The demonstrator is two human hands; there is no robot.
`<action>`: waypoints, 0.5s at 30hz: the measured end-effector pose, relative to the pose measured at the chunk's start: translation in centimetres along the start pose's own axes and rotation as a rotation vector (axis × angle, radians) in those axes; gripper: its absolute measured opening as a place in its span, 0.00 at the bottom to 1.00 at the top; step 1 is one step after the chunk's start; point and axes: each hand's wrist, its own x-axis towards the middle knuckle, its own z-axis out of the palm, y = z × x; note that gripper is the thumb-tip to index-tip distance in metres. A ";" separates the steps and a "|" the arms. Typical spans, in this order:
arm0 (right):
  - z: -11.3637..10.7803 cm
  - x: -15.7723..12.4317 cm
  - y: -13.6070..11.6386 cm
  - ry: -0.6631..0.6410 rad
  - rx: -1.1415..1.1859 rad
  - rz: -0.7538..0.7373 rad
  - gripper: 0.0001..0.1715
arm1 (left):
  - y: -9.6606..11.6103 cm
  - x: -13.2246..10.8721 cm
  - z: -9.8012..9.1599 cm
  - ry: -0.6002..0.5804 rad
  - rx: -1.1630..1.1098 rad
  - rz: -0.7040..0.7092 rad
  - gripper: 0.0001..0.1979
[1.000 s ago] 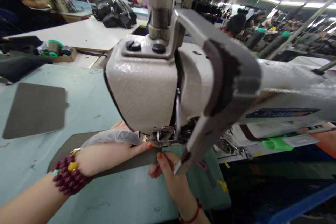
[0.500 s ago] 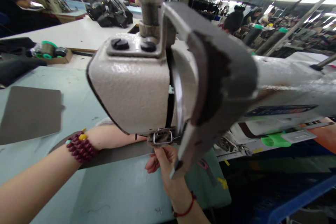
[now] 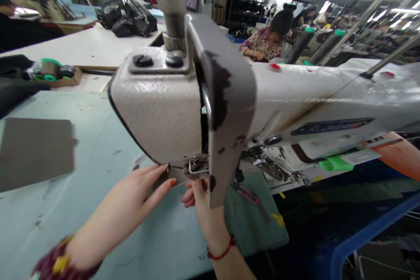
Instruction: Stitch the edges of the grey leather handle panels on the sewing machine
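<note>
A white sewing machine head (image 3: 157, 118) fills the middle of the view. My left hand (image 3: 134, 199) lies just left of the needle area, fingers stretched out and thumb apart from the index finger. Its fingertips are at a grey flat piece (image 3: 178, 176), of which only a small part shows under the head. Beside the presser foot area (image 3: 197, 165) is my right hand (image 3: 205, 201), thumb up and other fingers curled. Part of it is hidden behind the machine's grey metal bar (image 3: 226, 140); what its fingers pinch cannot be made out.
Another grey panel (image 3: 37, 153) lies on the pale green table (image 3: 131, 253) at left. Pink-handled thread snips (image 3: 249, 195) rest right of my right hand. A box of thread spools (image 3: 52, 72) stands behind. Further back, a co-worker (image 3: 267, 41) sits beyond the machine arm.
My left hand has drawn back to the left from behind the machine head. The long grey piece beneath that forearm now shows only in small part. The view has shifted slightly.
</note>
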 end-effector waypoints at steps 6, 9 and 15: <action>-0.4 0.4 0.0 -0.064 -0.062 -0.060 0.28 | 2.9 -5.9 7.2 -0.039 -1.053 -0.486 0.16; -1.1 0.1 -0.1 -0.102 -0.079 -0.101 0.29 | 3.6 -2.9 9.1 -0.111 -1.589 -0.567 0.22; -3.2 -2.6 0.5 -0.166 -0.022 -0.034 0.31 | 3.0 0.8 7.8 -0.056 -1.424 -0.742 0.16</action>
